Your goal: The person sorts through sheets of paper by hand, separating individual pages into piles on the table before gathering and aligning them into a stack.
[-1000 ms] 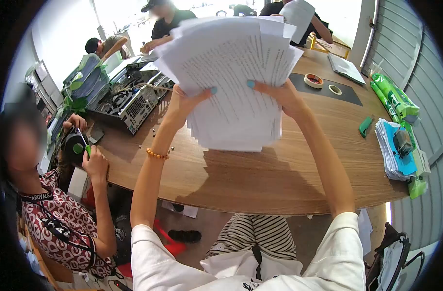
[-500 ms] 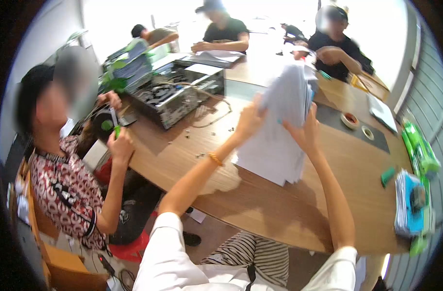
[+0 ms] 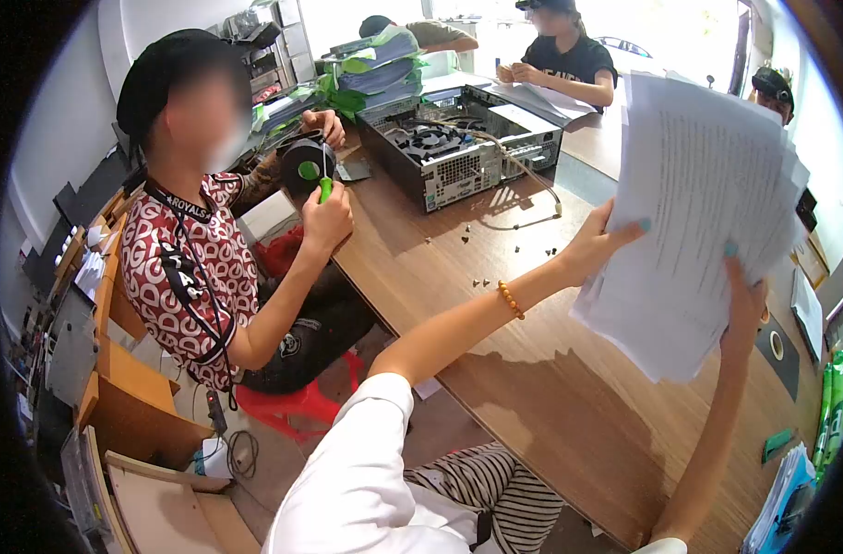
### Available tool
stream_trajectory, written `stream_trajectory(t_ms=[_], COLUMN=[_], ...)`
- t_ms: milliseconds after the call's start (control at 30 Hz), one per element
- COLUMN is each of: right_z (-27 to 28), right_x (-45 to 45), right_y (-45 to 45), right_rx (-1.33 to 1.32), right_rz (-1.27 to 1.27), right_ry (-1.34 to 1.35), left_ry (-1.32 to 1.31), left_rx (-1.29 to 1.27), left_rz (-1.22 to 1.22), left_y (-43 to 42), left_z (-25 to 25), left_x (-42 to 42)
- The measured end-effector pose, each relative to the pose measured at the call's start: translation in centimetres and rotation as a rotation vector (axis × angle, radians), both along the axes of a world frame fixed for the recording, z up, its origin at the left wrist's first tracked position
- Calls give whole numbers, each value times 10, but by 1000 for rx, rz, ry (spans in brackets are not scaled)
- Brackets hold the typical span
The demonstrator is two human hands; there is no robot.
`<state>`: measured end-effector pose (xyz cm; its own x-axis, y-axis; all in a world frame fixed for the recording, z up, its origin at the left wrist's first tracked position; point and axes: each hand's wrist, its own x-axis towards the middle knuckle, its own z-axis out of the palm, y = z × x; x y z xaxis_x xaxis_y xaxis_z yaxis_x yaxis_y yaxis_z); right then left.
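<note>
A thick stack of printed paper sheets (image 3: 693, 203) is held up above the right part of the table, tilted, with its edges uneven and fanned. My left hand (image 3: 606, 245) grips the stack's left edge, thumb on the front sheet and fingers behind. At the lower right edge, my right hand (image 3: 746, 300) is closed on the same stack, its thumb also on the front. The fingers behind the paper are mostly hidden. Lines of text show on the front sheet, too small to read.
An opened computer case (image 3: 467, 148) stands on the wooden table (image 3: 532, 369), with loose screws (image 3: 481, 282) in front. To the left, a seated person (image 3: 200, 240) holds a green-handled screwdriver (image 3: 325, 185) against a dark part. A tape roll (image 3: 777, 346) lies at right. Others sit at the back.
My view has swung left. The paper stack, seen nearly edge-on and blurred before, now faces me with its printed front. Both hands still hold it.
</note>
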<state>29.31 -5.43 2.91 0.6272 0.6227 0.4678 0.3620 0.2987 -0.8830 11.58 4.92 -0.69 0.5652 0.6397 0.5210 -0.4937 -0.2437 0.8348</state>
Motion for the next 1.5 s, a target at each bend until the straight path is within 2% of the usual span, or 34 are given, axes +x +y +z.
stream_trajectory(t_ms=[33,67,100,133,200,233,267,333,367,400,433,467,500,533,567,600,633,700,767,800,867,967,1033,1100,1133,1167,1200,1233,1267,1300,1333,1367,1433,1500], right_z=[0,-7,-21,-30,-37,-42,-45,-46,-44,-43,-38,-31,-27,-29,-35,-42,-54,-83,-95,-91,-80,-60,-60,-62,-61,-60,-62,-64,-66,-66,-66,-66,-67,-61], right_x=[4,9,15,21,22,21,19,2,-8,-14,-18,-21,-21,-18,-15,-11,-6,6,10,12,15,17,29,37,33,27,28,31,32,30,29,27,22,19], right_y=[-1,-1,1,1,5,9,12,13,12,11,9,6,3,1,2,2,7,18,16,16,14,10,5,9,9,9,9,9,9,9,7,5,7,5], right_rx=[-202,-205,-183,-162,-252,-179,-109,-171,-11,145,138,186,234,230,175,126,123,198,171,135,53,119,-127,-247,-342,-435,-434,-485,-538,-463,-492,-522,-418,-411], right_rz=[-8,-22,226,466,333,229,122,-171,-178,-180,-213,-138,-63,-94,3,100,75,222,94,213,416,502,738,805,707,608,611,641,671,741,739,736,760,742], right_ry=[-12,-10,-17,-29,-161,-359,-563,-804,-814,-823,-823,-717,-610,-609,-487,-364,-365,-427,-571,-474,-256,-215,639,334,390,445,452,408,363,452,388,322,101,85], left_ry=[-46,-89,-91,41,316,457,412,419,477,467,306,141,194,260,71,85,99,71,40,54,100,154,159,276,463,847,855,719,539,356,246,181,177,165], left_rx=[-38,-76,-77,36,288,425,480,574,608,622,661,694,729,685,716,707,696,780,912,912,829,518,109,-313,-367,-241,-233,-314,-388,-460,-484,-556,-434,-430], left_rz=[9,8,-18,92,296,398,412,507,587,555,613,667,709,708,669,656,645,592,514,468,383,277,145,21,22,41,54,-65,-85,-104,-112,-214,-14,53], left_y=[-1,-3,-1,4,13,15,12,4,-1,-5,-8,-7,-3,-7,5,11,15,33,49,53,61,63,66,69,67,49,45,35,25,13,11,23,14,14], left_z=[0,0,-2,-8,-22,-27,-26,-24,-25,-26,-25,-22,-16,1,-3,-7,-14,-42,-69,-79,-98,-105,-100,-82,-67,-35,-34,-33,-33,-29,-26,-35,-33,-25], left_x=[1,3,5,5,7,8,9,15,17,18,18,17,10,0,0,-2,-3,3,6,5,2,-5,-8,-12,-13,-14,-13,-10,-5,-1,1,3,4,1])
